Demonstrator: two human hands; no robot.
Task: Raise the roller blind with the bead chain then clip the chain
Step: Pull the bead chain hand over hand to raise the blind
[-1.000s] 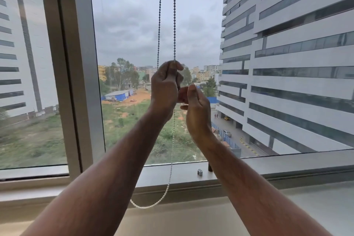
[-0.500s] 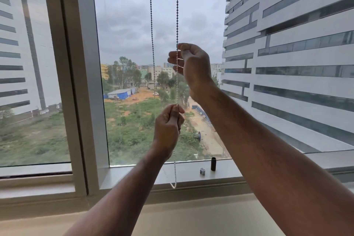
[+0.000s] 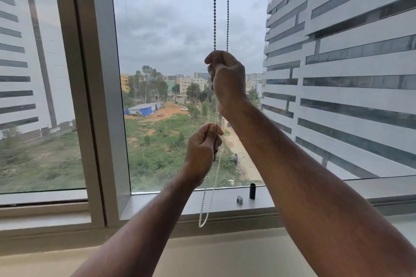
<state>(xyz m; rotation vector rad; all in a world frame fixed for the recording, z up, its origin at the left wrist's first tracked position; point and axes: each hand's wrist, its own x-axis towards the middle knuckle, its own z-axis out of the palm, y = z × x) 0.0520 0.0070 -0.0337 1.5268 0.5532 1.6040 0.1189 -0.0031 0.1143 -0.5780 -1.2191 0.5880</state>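
Observation:
Two strands of bead chain [image 3: 214, 7] hang down in front of the window glass from above the frame. My right hand [image 3: 227, 81] is closed around both strands, high up at mid-frame. Below it my left hand [image 3: 202, 150] pinches the chain between thumb and fingers. Under the left hand the chain's white loop end [image 3: 202, 222] dangles just past the sill edge. The roller blind itself is out of view above.
A thick grey window mullion [image 3: 94, 96] stands to the left of my hands. On the sill [image 3: 171, 204] sit a small black cylinder [image 3: 252, 191] and a small silver piece [image 3: 240, 199]. Office buildings and a green lot lie outside.
My right hand went from beside the left hand up the chain and gripped both strands higher. My left hand slid down with the chain. The loop end hangs shorter than a second ago.

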